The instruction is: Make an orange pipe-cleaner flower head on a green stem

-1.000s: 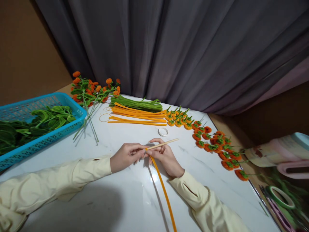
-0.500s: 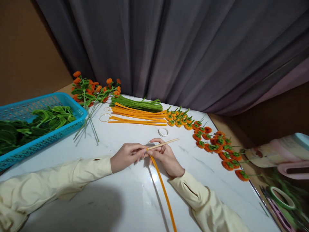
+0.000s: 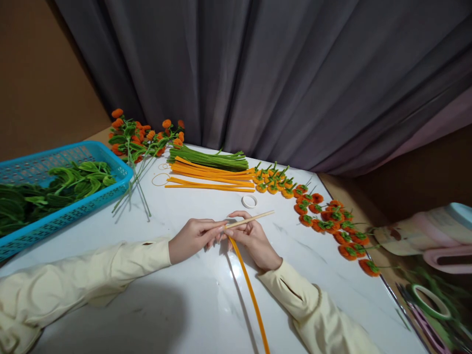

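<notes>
Over the middle of the table, my left hand [image 3: 197, 239] is closed in a pinch at the near end of a thin wooden stick [image 3: 261, 216]. An orange pipe cleaner [image 3: 248, 280] meets the stick at the fingertips and hangs in a long curve towards the bottom edge. Closed beside it, my right hand [image 3: 256, 242] has its thumb on the pipe cleaner close to the stick, with the index finger bent above. The stick slants up to the right across the right hand. Fingertips hide the spot where pipe cleaner and stick join.
Beyond the hands lie a white ring [image 3: 250, 201], orange pipe cleaners [image 3: 212, 170] and green pipe cleaners [image 3: 210, 158]. Orange flower heads [image 3: 332, 216] line the right side. A blue basket [image 3: 73, 216] of leaves stands left, near stemmed flowers [image 3: 138, 135]. Green tape [image 3: 430, 302] lies at right.
Very little differs. My fingertips have shifted slightly around the end of the stick, and the pipe cleaner hangs almost as before.
</notes>
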The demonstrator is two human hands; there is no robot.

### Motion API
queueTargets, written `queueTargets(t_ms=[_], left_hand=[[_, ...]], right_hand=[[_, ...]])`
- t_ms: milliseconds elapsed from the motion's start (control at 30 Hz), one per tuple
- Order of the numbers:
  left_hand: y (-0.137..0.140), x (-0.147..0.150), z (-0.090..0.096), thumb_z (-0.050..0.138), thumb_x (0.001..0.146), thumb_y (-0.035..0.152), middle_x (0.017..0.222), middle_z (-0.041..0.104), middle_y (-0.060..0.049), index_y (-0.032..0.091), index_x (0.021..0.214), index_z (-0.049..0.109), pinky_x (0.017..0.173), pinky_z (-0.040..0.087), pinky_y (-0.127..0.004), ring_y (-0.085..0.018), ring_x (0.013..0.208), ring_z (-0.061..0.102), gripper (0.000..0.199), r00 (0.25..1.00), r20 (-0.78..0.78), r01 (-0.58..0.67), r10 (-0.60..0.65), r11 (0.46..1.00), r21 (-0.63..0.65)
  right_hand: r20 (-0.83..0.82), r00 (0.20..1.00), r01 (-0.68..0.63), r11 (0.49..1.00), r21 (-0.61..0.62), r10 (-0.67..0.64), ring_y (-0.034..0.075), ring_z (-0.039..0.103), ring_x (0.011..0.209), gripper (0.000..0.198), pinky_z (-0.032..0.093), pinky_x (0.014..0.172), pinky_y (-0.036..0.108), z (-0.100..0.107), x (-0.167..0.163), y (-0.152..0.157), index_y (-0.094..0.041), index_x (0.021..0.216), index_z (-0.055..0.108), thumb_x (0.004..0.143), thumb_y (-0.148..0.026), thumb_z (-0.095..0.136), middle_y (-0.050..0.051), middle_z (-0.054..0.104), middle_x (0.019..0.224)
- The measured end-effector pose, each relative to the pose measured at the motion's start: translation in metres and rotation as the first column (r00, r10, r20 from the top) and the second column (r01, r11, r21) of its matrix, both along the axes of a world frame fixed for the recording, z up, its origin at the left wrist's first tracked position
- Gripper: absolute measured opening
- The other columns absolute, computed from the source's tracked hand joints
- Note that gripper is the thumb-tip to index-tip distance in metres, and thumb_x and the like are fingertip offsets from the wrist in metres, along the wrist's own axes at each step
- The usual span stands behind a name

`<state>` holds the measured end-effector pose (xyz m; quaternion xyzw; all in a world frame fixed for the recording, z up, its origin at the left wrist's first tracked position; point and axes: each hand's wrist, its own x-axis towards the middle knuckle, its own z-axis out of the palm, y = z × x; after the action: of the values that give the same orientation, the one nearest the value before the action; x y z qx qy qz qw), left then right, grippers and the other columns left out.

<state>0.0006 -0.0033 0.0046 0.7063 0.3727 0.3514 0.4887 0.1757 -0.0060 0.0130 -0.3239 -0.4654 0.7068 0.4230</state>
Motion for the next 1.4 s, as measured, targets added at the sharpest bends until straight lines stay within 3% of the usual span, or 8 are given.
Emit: queueTargets(t_ms=[100,533,1133,1400], left_hand=[[0.0004,-0.0001,-0.0009,0.043,0.088,0.031,0.067,0.057,-0.002,0.010,0.088,0.067,0.045,0.043,-0.016,-0.005,0.046,0.047,0.032,1.000,-0.009,0.012,-0.012,1.000,-0.010],[-0.0028,-0.0009,-0.0029,0.043,0.088,0.025,0.062,0.057,0.000,0.011,0.093,0.064,0.046,0.042,-0.016,-0.005,0.044,0.047,0.026,0.998,-0.050,-0.031,0.040,0.986,0.167],[-0.0029,-0.0017,-0.0044,0.042,0.089,0.023,0.060,0.058,0.001,0.012,0.094,0.064,0.047,0.041,-0.015,-0.005,0.043,0.047,0.025,0.995,-0.085,-0.017,0.042,0.962,0.274],[-0.0051,-0.0011,0.0043,0.040,0.090,0.019,0.061,0.058,0.000,0.011,0.093,0.063,0.051,0.042,-0.016,-0.006,0.049,0.051,0.025,0.985,-0.148,-0.009,0.084,0.895,0.446]], right_hand=[[0.006,1.000,0.007,1.000,-0.002,-0.007,0.011,0.059,0.051,0.036,0.048,0.048,0.022,0.0004,-0.0002,-0.0002,-0.018,0.098,0.043,0.073,-0.023,0.068,0.000,0.065,0.066],[-0.012,0.999,-0.030,1.000,-0.008,0.030,0.011,0.060,0.050,0.038,0.048,0.051,0.023,-0.0039,0.0018,0.0000,-0.018,0.102,0.040,0.074,-0.021,0.066,0.002,0.067,0.069],[0.002,0.999,-0.034,0.999,-0.030,0.034,0.013,0.062,0.054,0.041,0.048,0.051,0.023,-0.0014,0.0021,-0.0002,-0.018,0.101,0.040,0.072,-0.024,0.069,0.002,0.067,0.068],[-0.010,1.000,-0.022,0.998,-0.066,0.021,0.013,0.061,0.051,0.042,0.048,0.049,0.023,-0.0001,0.0011,-0.0003,-0.018,0.099,0.041,0.069,-0.023,0.070,0.001,0.068,0.068]])
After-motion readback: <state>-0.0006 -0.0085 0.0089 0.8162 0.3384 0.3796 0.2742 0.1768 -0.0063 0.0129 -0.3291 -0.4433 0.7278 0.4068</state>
